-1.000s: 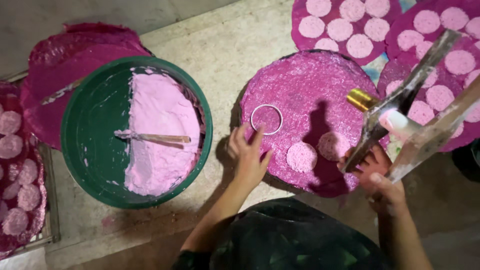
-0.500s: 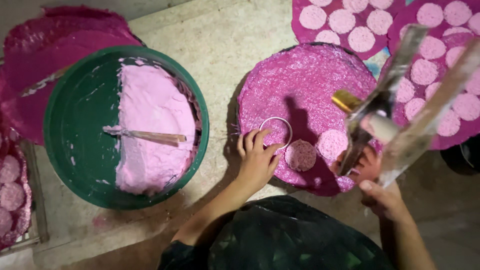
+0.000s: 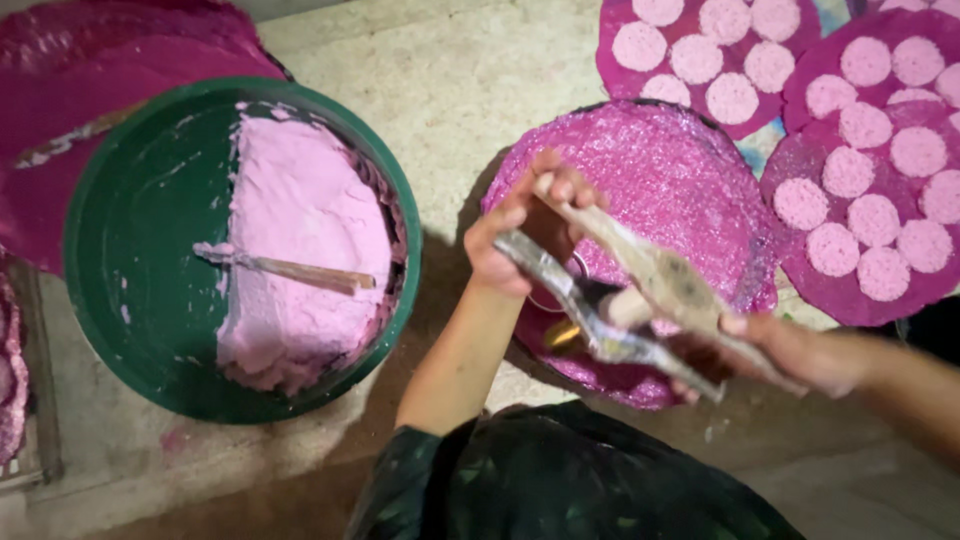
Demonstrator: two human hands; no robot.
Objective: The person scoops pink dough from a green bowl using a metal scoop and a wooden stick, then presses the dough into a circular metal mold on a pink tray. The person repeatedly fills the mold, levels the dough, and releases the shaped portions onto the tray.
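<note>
I saw my left hand (image 3: 520,235) and right hand (image 3: 790,350) both gripping the paste-crusted tongs (image 3: 630,300). Its grey arms crossed between my fingers, above the pink tray (image 3: 680,170).

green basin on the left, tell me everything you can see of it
The green basin is round, wide and shallow, plastic by its look, and sits upright on the pale floor. Its right half holds a thick, smoothed mass of pink paste; the bare left half is smeared with pink flecks. A wooden-handled tool lies across the paste, its left end coated pink. Magenta sheets lie beside its upper left rim. No hand touches it.
</note>
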